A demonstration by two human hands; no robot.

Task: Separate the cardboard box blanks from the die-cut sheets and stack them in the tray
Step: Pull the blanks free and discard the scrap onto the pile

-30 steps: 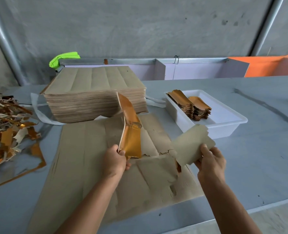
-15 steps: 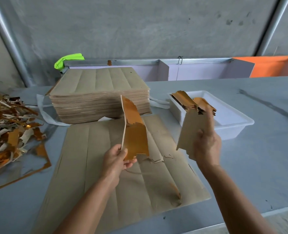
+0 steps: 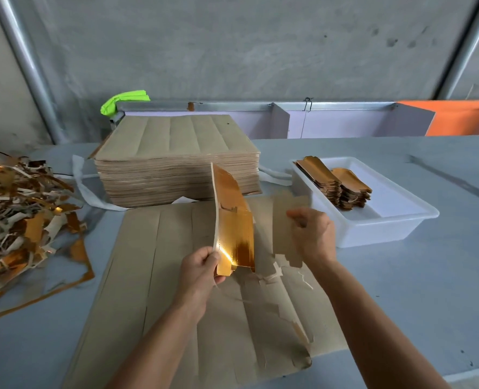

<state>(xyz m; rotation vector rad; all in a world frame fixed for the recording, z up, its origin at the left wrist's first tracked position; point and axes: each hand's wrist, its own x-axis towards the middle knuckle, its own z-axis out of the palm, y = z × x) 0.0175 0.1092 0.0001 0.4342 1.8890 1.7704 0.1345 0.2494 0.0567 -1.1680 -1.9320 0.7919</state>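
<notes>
A die-cut cardboard sheet (image 3: 154,290) lies brown side up on the table in front of me, torn along its right part. My left hand (image 3: 200,269) grips the lower end of a bunch of gold-faced box blanks (image 3: 234,220) held upright over the sheet. My right hand (image 3: 312,234) pinches a single brown blank (image 3: 284,220) just right of that bunch, above the sheet. The white tray (image 3: 387,228) stands at the right and holds two short stacks of blanks (image 3: 335,182).
A thick pile of uncut sheets (image 3: 176,158) sits behind the working sheet. Gold and white offcut scrap (image 3: 19,220) is heaped at the left. A green cloth (image 3: 123,99) lies on the rail at the back. The table's front edge runs lower right.
My right hand tore the single blank free from the sheet, lifted it toward the tray, then brought it back left beside the bunch in my left hand.
</notes>
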